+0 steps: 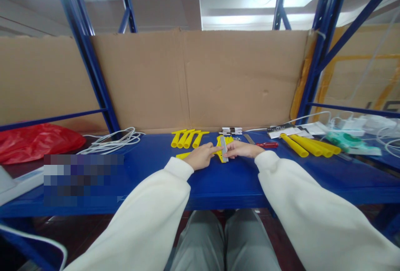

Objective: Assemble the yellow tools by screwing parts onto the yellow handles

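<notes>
My left hand is closed around a yellow T-shaped plastic handle, whose round end sticks out to the left. Its index finger stretches across toward a flat grey metal strip. My right hand pinches this strip from the right, holding it upright against the yellow head of the handle. Fingers hide part of where strip and head meet. Just behind the hands lie more yellow pieces, partly covered. To the right of my right hand rest a red-handled screwdriver and another flat metal strip.
Several yellow T-shaped handles lie behind left; several yellow tubular handles lie right. Small black-and-white packs sit at the back. White cable and a red bag are left, a green-and-white object right. Cardboard walls the back.
</notes>
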A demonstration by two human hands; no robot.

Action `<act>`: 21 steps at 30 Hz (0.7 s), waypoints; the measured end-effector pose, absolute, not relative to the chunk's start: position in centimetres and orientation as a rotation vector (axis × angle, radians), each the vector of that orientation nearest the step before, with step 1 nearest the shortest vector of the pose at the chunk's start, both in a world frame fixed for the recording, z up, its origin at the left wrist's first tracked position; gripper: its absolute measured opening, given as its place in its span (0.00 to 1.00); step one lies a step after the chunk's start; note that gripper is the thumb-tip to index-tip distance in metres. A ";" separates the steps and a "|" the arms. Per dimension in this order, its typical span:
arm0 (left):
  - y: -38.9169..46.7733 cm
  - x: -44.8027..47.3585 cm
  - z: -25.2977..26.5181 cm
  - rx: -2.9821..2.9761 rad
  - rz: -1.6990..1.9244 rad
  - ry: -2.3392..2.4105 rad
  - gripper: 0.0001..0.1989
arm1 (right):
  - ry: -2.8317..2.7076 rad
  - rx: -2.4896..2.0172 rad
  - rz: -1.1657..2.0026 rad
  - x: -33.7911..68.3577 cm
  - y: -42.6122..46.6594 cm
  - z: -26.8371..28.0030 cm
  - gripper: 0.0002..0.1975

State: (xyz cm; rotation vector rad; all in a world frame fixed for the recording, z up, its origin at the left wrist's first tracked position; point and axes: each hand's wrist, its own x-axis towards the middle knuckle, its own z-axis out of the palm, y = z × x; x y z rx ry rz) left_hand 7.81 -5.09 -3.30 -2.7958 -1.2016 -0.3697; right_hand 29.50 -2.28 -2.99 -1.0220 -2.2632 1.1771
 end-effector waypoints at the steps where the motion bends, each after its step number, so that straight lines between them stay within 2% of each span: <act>1: -5.2 7.8 -3.2 -2.796 -0.369 -1.198 0.25 | -2.275 -1.025 1.174 29.5 -2.3 -3.0 0.18; 13: -5.2 7.8 -3.2 -2.706 -0.330 -1.251 0.24 | -2.238 -1.036 1.156 29.4 -2.2 -3.3 0.21; 16: -5.2 7.8 -3.2 -2.683 -0.336 -1.316 0.23 | -2.143 -1.060 1.119 29.6 -1.7 -3.5 0.18; 18: -5.2 7.7 -3.1 -2.674 -0.348 -1.339 0.24 | -2.045 -1.155 0.969 29.9 -1.1 -3.5 0.13; 21: -5.3 7.7 -3.1 -2.674 -0.370 -1.356 0.23 | -1.951 -1.367 0.532 30.8 -0.3 -3.3 0.08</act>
